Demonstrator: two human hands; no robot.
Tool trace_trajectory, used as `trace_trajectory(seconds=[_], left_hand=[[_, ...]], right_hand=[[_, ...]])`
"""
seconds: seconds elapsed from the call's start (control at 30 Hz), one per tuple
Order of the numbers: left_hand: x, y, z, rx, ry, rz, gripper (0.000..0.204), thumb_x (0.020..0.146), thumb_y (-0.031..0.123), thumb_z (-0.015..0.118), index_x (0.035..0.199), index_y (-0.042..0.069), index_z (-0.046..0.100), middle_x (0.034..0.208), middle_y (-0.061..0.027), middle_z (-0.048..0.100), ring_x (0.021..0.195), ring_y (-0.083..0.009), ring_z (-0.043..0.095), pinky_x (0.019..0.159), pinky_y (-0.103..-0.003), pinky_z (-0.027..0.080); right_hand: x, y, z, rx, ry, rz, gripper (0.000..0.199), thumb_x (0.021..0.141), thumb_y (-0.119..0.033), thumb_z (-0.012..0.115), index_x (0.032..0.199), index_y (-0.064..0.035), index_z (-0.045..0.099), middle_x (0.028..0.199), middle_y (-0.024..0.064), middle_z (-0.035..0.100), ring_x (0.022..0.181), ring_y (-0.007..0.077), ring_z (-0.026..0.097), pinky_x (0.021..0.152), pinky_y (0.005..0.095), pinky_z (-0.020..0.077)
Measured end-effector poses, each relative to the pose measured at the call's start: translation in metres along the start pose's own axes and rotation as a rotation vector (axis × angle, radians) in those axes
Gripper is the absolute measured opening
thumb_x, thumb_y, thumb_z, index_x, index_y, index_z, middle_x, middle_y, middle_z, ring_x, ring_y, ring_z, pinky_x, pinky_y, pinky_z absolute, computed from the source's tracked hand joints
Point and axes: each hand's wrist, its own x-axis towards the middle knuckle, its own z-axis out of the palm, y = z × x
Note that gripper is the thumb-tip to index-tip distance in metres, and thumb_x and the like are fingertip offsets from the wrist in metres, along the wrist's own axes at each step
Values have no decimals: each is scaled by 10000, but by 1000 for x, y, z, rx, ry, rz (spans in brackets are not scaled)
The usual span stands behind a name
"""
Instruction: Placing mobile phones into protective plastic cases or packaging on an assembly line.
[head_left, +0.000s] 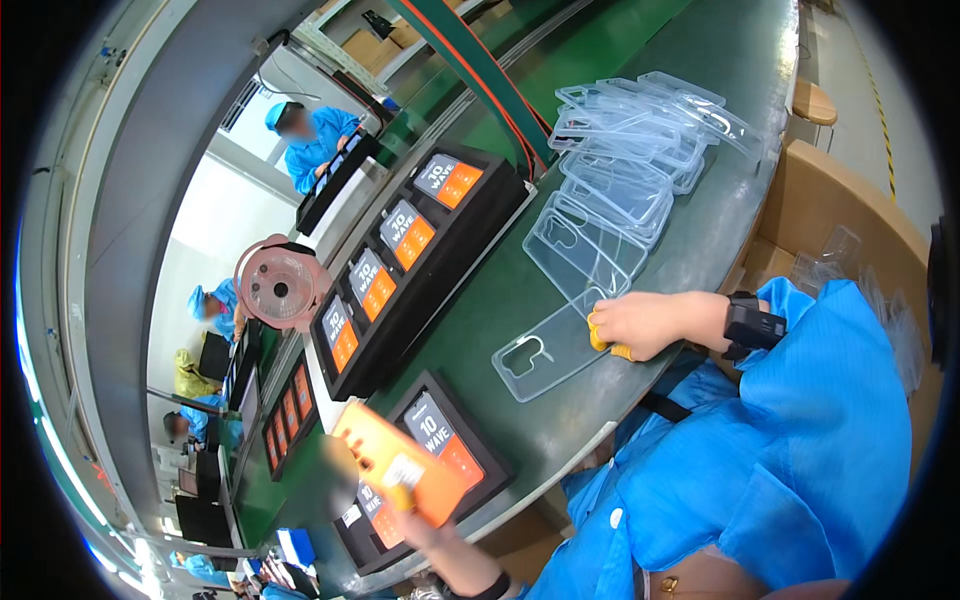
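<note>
The right hand (pixel 640 322), fingertips capped in yellow, is pressed on the near edge of a clear phone case (pixel 548 350) lying flat on the green work surface (pixel 480 300); whether the case is pinched or only held down cannot be told. The left hand (pixel 425 520) is closed around an orange box (pixel 400 470), held tilted above a black tray (pixel 455 450) at the near edge of the surface. One printed grey-and-orange pack is seen in that tray. A second clear case (pixel 580 250) lies just beyond the right hand, and behind it a loose heap of clear cases (pixel 640 130) is spread, too overlapped to be counted. To the left, a long black tray (pixel 420 260) holds four packs in a row. A pink round fan (pixel 280 285) stands beside it. Cardboard boxes (pixel 830 200) are set at the right, and other workers in blue coats (pixel 315 135) are seated farther along the line.
</note>
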Motion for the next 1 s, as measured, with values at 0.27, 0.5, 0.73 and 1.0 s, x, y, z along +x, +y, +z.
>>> trace_trajectory(seconds=[0.27, 0.5, 0.73, 1.0], left_hand=[[1, -88, 97, 128, -345, -231, 331, 803, 124, 521, 1095, 0, 426, 1026, -85, 528, 932, -179, 525, 806, -305, 425], [28, -90, 113, 1516, -879, 432, 790, 522, 261, 758, 1113, -52, 338, 1090, -192, 400, 1050, -340, 327, 875, -403, 313], [-8, -81, 97, 1519, -862, 257, 829, 494, 209, 770, 1152, -34, 328, 1048, -172, 439, 979, -325, 383, 863, -372, 341], [-24, -76, 68, 1638, -788, 379, 953, 407, 276, 800, 1168, -45, 325, 1025, -188, 434, 985, -366, 369, 814, -433, 346]], right_hand=[[31, -22, -7, 596, 449, 331, 429, 786, -391, 524, 972, -5, 500, 828, 119, 504, 826, 237, 495, 708, 320, 401], [36, -26, -2, 1103, 713, 419, 208, 804, -195, 550, 873, 1, 534, 774, 35, 560, 711, 125, 510, 647, 273, 412], [23, -35, -48, 275, 811, 4, 232, 711, -196, 620, 801, 9, 559, 668, 112, 504, 619, 263, 500, 526, 319, 414], [15, -45, -16, 171, 442, -365, 209, 617, -132, 626, 789, -35, 556, 739, 58, 495, 736, 213, 506, 533, 285, 452]])
